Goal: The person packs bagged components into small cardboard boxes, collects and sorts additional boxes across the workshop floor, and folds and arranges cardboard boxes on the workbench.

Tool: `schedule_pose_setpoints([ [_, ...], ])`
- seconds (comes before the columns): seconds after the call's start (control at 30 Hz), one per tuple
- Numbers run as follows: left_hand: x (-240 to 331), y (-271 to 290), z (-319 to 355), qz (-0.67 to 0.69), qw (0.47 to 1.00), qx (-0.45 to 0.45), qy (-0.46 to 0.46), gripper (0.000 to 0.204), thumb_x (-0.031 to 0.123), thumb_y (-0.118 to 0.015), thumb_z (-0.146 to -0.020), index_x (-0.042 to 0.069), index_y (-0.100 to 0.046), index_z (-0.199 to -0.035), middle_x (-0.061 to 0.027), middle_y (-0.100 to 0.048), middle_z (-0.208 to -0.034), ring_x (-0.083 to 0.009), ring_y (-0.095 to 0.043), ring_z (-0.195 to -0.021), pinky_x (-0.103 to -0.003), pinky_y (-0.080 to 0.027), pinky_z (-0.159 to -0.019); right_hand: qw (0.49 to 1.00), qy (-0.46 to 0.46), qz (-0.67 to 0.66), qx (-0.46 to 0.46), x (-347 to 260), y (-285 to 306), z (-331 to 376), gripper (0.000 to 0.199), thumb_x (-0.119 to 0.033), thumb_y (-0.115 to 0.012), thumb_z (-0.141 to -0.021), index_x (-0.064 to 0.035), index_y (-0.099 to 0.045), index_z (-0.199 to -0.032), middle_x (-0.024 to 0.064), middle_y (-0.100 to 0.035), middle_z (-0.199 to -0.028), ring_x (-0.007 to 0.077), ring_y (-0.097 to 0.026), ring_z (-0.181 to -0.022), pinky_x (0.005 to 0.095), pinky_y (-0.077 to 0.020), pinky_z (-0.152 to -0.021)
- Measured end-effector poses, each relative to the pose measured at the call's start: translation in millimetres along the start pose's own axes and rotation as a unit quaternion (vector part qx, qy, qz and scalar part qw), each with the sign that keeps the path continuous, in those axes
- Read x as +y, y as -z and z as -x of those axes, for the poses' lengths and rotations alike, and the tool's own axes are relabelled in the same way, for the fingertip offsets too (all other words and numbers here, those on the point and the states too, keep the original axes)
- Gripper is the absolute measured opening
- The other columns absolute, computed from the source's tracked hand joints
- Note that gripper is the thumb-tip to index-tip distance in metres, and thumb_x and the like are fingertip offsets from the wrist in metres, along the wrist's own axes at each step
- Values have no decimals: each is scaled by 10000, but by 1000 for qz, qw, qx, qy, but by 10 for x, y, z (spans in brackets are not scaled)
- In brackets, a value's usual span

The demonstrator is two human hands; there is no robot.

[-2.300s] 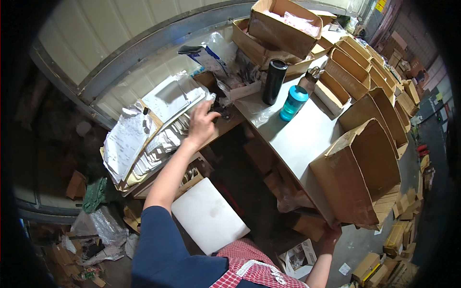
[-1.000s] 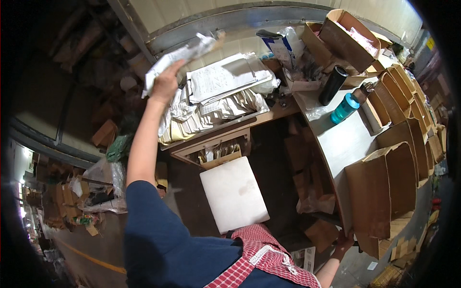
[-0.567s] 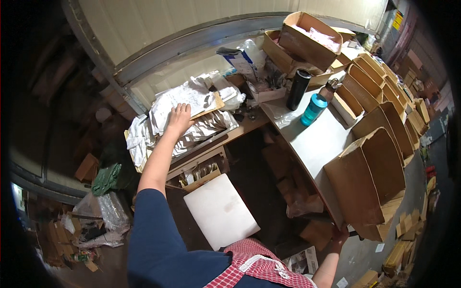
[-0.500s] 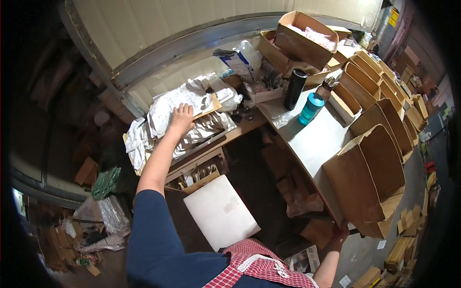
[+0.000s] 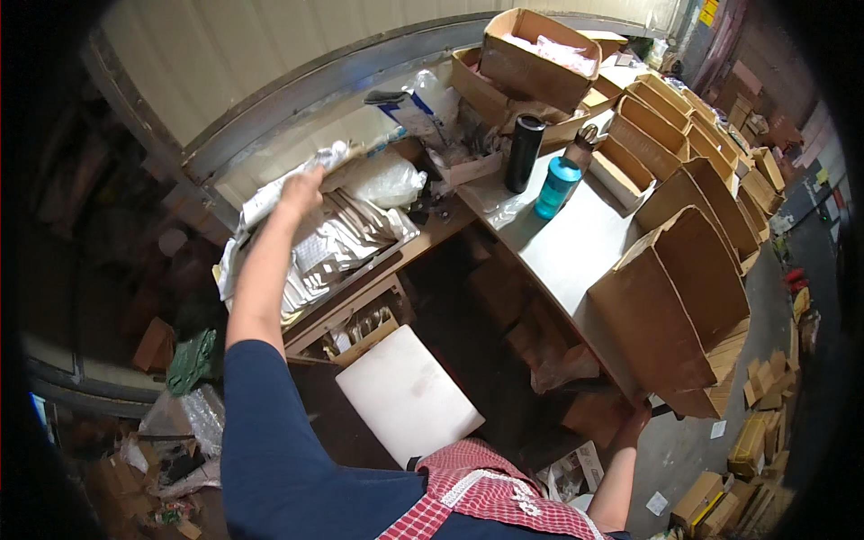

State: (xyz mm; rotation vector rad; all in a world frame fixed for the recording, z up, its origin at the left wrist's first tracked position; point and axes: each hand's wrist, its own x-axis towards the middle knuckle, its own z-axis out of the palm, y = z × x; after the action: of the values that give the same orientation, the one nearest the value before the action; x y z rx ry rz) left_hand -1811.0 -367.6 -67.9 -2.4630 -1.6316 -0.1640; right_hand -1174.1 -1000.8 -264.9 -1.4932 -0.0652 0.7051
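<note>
Left hand (image 5: 301, 191) is raised at full reach, up and to the person's left, fingers closed on a crumpled white plastic mailer bag (image 5: 270, 193). The bag trails away from the hand on both sides, its long axis running roughly lower-left to upper-right; the far end lies toward the pale corrugated wall (image 5: 270, 54).

Directly below the hand, nearer the body: a heap of flat grey-white plastic mailer bags (image 5: 324, 256) spread on a brown wooden desk (image 5: 423, 247). Just right of the hand sits a puffy clear plastic bag (image 5: 387, 180).

Further right of the hand, well apart: a tall black cylindrical bottle (image 5: 524, 153) and a teal plastic bottle (image 5: 556, 187), standing upright near each other on a pale grey tabletop (image 5: 576, 252). Beyond them, a row of open brown cardboard boxes (image 5: 693, 270).

Right hand (image 5: 635, 421) hangs low at the person's right side, below the nearest box; whether it grips anything cannot be told. The left hand is much the nearer to the bags.

A white square stool seat (image 5: 405, 396) sits under the desk edge, close to the body.
</note>
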Motion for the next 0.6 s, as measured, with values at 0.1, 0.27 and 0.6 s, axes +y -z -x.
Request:
schedule_pose_setpoints([
  [0.1,-177,529,-149,60,993,97,17,362,54,-565,-737,87,-652,-1088,-287,-672,-974,-467,-643,-963,-538,-520,-861,999,-12,-30,10,53,5,-69,581,-372,-618,-945,-78,-446,-1416,104,-609,-1193,261,-640,-944,389,-549,-743],
  [0.27,-442,1110,-97,99,982,157,14,386,74,-571,-745,80,-652,-1123,-289,-670,-974,-472,-641,-948,-545,-515,-852,998,13,35,55,-12,-202,37,577,-382,-595,-970,-50,-432,-1413,131,-608,-1193,265,-638,-930,411,-565,-751],
  [0.6,157,353,415,25,991,-29,-129,325,130,-643,-797,27,-611,-1104,-254,-690,-872,-418,-687,-873,-506,-560,-786,992,32,-98,70,92,-339,9,542,-347,-622,-963,12,-476,-1341,157,-639,-1159,298,-672,-930,409,-593,-690],
])
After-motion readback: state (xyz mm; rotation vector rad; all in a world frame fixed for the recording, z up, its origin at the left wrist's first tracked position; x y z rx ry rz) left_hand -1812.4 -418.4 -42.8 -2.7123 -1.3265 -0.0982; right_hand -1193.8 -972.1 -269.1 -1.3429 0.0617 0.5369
